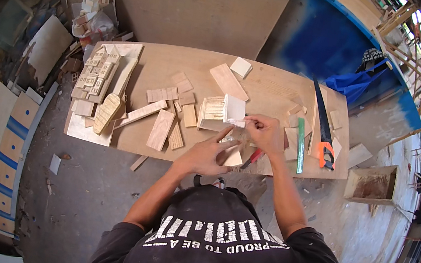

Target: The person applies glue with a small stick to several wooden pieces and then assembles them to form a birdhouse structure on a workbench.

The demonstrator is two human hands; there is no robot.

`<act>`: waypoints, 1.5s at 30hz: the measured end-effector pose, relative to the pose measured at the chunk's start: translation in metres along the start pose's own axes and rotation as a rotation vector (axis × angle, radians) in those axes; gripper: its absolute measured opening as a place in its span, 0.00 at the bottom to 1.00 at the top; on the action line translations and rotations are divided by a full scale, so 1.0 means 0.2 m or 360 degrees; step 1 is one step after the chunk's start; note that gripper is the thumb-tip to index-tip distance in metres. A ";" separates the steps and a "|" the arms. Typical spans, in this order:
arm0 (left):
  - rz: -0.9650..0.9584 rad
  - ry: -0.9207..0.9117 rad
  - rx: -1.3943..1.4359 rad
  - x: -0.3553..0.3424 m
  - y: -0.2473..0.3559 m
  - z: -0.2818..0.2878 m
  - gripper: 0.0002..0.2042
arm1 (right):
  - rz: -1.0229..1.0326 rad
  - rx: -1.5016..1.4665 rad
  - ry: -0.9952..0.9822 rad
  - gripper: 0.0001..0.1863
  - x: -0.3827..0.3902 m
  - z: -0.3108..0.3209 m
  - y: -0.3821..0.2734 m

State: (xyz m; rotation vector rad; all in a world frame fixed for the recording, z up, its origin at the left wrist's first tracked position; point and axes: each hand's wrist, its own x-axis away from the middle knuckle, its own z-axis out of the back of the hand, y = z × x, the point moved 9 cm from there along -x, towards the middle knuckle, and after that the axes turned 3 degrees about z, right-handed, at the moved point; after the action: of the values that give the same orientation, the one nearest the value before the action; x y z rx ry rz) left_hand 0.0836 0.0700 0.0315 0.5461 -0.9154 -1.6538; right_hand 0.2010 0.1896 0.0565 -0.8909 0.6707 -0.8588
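A small wooden model house [214, 109] with a slatted roof and a white end panel [234, 107] stands mid-table. My right hand [266, 134] is closed in a pinch at the panel's lower right corner, on a small pale piece [235, 123]. Just below the model, my left hand [203, 155] has its fingers spread, the fingertips close to the model's near edge and holding nothing that I can make out. A pale wood block [233, 158] lies beside the left fingers, and a red-and-black tool [254, 157] lies under my right wrist, partly hidden.
Loose wood offcuts [160, 129] lie left of the model. A finished-looking house-front relief [98, 75] sits at the table's left end. To the right are a green ruler [300, 145] and an orange-handled handsaw [323, 118]. A wooden box [372, 184] stands beyond the table's right edge.
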 end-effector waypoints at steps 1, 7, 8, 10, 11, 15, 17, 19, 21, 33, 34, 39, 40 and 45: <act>0.0003 -0.0010 -0.0001 0.02 -0.02 0.00 0.42 | -0.0008 -0.0006 0.0004 0.09 0.00 0.02 0.03; -0.0046 0.0260 0.1264 0.13 -0.27 0.22 0.48 | -0.0329 -0.1108 0.0379 0.08 0.13 0.18 0.27; -0.0026 0.0419 0.1177 0.14 -0.32 0.29 0.49 | -0.0429 -0.0985 0.0234 0.07 0.18 0.14 0.32; -0.0106 0.0672 0.0779 0.12 -0.38 0.40 0.49 | -0.0526 -0.0863 0.0096 0.07 0.26 0.05 0.38; -0.0067 0.0677 0.0589 0.10 -0.37 0.43 0.48 | -0.0508 -0.0631 0.0027 0.07 0.30 -0.01 0.42; 0.0089 0.0546 0.0316 -0.04 -0.37 0.45 0.44 | -0.0115 0.0229 -0.0118 0.12 0.30 -0.22 0.47; 0.0086 0.0505 0.0210 -0.11 -0.37 0.46 0.43 | 0.0127 0.0507 -0.0145 0.13 0.30 -0.30 0.45; 0.0099 0.0465 0.0134 -0.14 -0.38 0.45 0.40 | 0.0276 0.0672 -0.0208 0.15 0.31 -0.37 0.45; 0.0103 0.0456 0.0146 -0.16 -0.39 0.46 0.40 | 0.0182 0.0634 -0.0208 0.16 0.31 -0.35 0.40; -0.0074 0.0444 0.0019 -0.22 -0.33 0.48 0.39 | 0.0486 0.0479 -0.0237 0.43 -0.05 -0.10 0.00; -0.0092 0.0434 -0.0005 -0.23 -0.32 0.48 0.39 | 0.0487 0.0467 -0.0351 0.46 -0.08 -0.13 0.01; -0.0096 0.0443 -0.0049 -0.23 -0.33 0.49 0.39 | 0.0459 0.0446 -0.0495 0.46 -0.16 -0.21 0.07; -0.0094 0.0442 -0.0079 -0.24 -0.33 0.49 0.40 | 0.0467 0.0431 -0.0519 0.46 -0.17 -0.22 0.08; -0.0103 0.0425 -0.0076 -0.24 -0.32 0.49 0.40 | 0.0460 0.0451 -0.0510 0.44 -0.18 -0.22 0.11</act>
State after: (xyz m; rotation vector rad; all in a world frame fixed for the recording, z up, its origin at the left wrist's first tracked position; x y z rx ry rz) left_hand -0.0144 0.1498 0.0333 0.7501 -0.6669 -1.6096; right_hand 0.1551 0.2119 0.0217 -0.6367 0.3736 -0.5199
